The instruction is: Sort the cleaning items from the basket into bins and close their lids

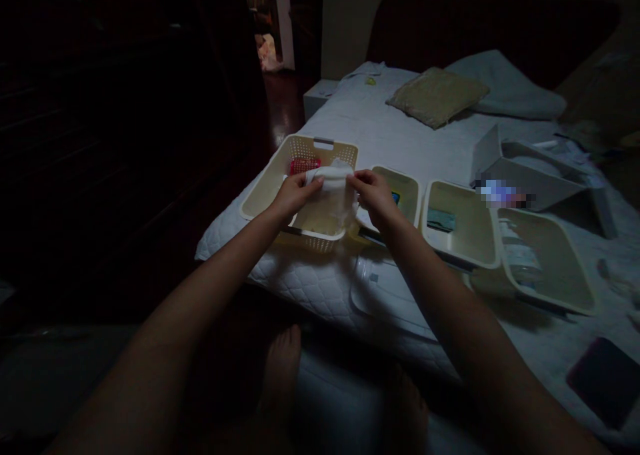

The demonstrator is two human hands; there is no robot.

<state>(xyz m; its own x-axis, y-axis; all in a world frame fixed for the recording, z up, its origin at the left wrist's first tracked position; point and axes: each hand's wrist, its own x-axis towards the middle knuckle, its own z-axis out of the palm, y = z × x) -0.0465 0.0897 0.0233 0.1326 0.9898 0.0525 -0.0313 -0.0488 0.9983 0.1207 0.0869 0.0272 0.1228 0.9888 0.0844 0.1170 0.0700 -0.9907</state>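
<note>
A thin, see-through white plastic bag (331,192) is stretched between my two hands. My left hand (294,196) pinches its upper left corner, and my right hand (373,190) pinches the upper right one. Behind and below the bag stands a large cream basket (263,192) with perforated ends, partly hidden by it. A red patterned item (303,166) lies inside that basket. Just right of my right hand is a smaller cream bin (411,205), its contents mostly covered by my hand and forearm.
Another cream bin (473,225) holds a green packet (441,220); the rightmost bin (565,268) holds a pump bottle (520,252). A clear lid (385,295) lies at the bed's (300,285) front edge. Further right are a white box (540,165) and a dark flat object (607,382).
</note>
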